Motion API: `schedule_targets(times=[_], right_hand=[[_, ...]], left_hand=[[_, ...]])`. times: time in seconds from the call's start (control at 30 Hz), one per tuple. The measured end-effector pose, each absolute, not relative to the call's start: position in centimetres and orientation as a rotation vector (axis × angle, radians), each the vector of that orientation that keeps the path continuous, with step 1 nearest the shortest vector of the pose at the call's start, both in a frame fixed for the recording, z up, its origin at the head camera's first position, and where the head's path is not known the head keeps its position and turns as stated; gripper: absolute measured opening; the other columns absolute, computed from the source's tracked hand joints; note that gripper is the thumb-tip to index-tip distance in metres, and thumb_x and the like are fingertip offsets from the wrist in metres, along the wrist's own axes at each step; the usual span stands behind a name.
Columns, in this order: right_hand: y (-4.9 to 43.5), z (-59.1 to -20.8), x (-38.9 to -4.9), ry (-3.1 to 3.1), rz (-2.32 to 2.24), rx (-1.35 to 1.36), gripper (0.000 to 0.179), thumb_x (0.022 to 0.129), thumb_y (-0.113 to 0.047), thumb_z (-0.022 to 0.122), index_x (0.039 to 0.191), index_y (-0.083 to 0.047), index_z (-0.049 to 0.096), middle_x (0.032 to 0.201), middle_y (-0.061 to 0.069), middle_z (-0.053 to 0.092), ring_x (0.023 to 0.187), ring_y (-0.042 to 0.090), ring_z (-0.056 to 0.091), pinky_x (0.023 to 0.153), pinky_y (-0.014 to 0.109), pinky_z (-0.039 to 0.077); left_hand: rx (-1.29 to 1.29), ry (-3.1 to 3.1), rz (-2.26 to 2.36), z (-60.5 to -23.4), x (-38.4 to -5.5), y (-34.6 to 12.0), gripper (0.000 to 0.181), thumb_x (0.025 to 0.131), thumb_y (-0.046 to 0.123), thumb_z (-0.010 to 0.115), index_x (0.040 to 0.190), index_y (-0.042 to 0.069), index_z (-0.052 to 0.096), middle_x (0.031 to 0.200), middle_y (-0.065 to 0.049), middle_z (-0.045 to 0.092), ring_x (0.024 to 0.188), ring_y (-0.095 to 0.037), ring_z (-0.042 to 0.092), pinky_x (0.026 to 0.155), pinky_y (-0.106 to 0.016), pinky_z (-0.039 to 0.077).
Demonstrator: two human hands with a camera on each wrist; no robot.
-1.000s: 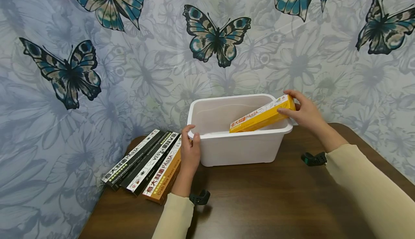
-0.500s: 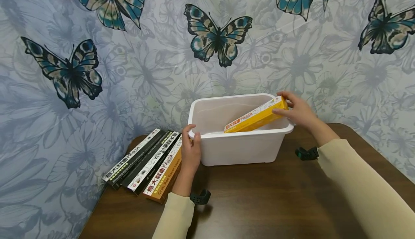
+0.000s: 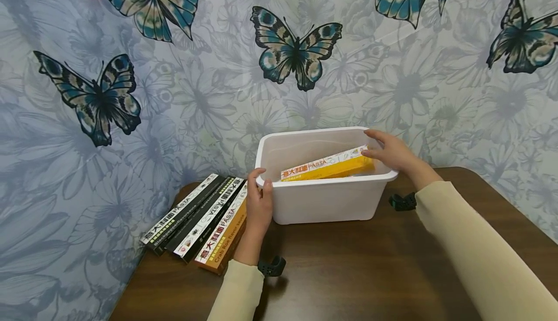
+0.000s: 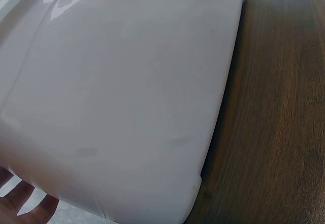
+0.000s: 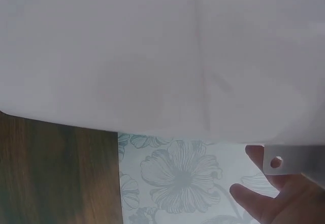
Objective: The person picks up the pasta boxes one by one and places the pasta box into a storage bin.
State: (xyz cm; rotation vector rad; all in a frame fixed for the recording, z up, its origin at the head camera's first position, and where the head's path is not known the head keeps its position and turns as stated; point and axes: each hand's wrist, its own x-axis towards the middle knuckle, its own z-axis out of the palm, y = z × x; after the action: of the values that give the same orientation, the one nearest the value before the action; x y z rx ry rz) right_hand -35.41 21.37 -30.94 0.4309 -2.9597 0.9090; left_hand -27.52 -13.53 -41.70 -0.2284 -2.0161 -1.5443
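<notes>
In the head view a white plastic bin (image 3: 327,204) stands on the table. My left hand (image 3: 259,205) grips its left rim, the thumb on the near side. Inside the bin a yellow pasta box (image 3: 327,170) with a white printed face lies slanted, its right end slightly higher; its lower part is hidden by the front wall. My right hand (image 3: 392,154) is over the bin's right end, fingers spread apart, the thumb at the box's right end. The right wrist view shows those fingers (image 5: 249,196) apart beside the bin's rim, with the box out of sight.
Left of the bin, two black pasta boxes (image 3: 180,209) and an orange pasta box (image 3: 224,236) lie side by side, slanted, on the brown wooden table (image 3: 348,267). A butterfly-patterned wall covering (image 3: 196,93) rises behind. Black bands sit at both wrists.
My right hand has moved left and down, lowering the yellow pasta box into the bin, and its fingers have parted from the box. My left hand has stayed on the rim.
</notes>
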Motion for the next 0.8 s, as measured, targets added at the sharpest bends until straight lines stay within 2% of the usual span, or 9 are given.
schedule_targets(times=[0.3,0.5,0.8], right_hand=[[21.8,-31.5,-35.4,-2.891,0.946,0.429,0.070,0.099,-0.032,0.061,0.155,-0.002,0.031,0.160,0.026,0.028,0.147,0.051,0.023,0.116,0.065,0.021],[21.8,-32.1,-35.4,-2.842,1.074,0.430,0.070,0.101,-0.031,0.058,0.157,-0.004,0.027,0.161,0.023,0.028,0.148,0.048,0.023,0.117,0.061,0.023],[22.4,-32.8,-35.2,-2.727,1.373,0.423,0.068,0.103,-0.026,0.055,0.159,-0.007,0.022,0.163,0.022,0.025,0.152,0.044,0.017,0.121,0.060,0.017]], left_hand=[[-0.218,-2.027,-1.528,-41.7,-27.4,-13.5,0.039,0.100,0.034,0.048,0.137,0.021,0.045,0.136,-0.023,0.051,0.115,-0.036,0.056,0.094,-0.057,0.047],[-0.194,-2.036,-1.529,-41.7,-27.2,-13.5,0.039,0.100,0.034,0.048,0.137,0.023,0.045,0.135,-0.019,0.052,0.115,-0.035,0.056,0.094,-0.056,0.047],[-0.182,-2.051,-1.490,-41.8,-27.3,-13.4,0.041,0.100,0.039,0.047,0.137,0.022,0.044,0.134,-0.018,0.053,0.112,-0.033,0.057,0.092,-0.054,0.047]])
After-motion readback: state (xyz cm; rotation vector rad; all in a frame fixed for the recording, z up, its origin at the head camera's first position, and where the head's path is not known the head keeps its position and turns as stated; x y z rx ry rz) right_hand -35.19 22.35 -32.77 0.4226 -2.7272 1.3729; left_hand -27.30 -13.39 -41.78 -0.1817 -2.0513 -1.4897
